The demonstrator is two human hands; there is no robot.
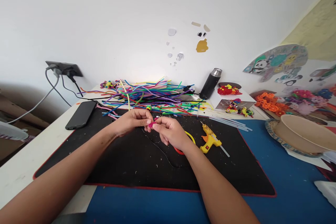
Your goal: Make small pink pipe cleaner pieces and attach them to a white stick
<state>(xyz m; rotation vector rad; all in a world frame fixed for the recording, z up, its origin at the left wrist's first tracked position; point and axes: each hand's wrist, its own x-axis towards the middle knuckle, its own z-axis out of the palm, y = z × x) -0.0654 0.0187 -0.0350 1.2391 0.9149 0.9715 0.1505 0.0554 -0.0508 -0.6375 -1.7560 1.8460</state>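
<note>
One pink piece (150, 124), one glue gun (209, 139), one phone (81, 114), one flask (210, 84)

Matt black mat (126, 168), fuzzy pipe cleaners (154, 94), glossy phone (81, 114), yellow plastic glue gun (209, 140).

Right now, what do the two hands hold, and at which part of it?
A small pink piece, pinched between both hands: the left hand on its left end, the right hand on its right end.

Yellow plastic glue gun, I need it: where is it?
The yellow glue gun lies on the black mat in head view, just right of the right hand.
</note>
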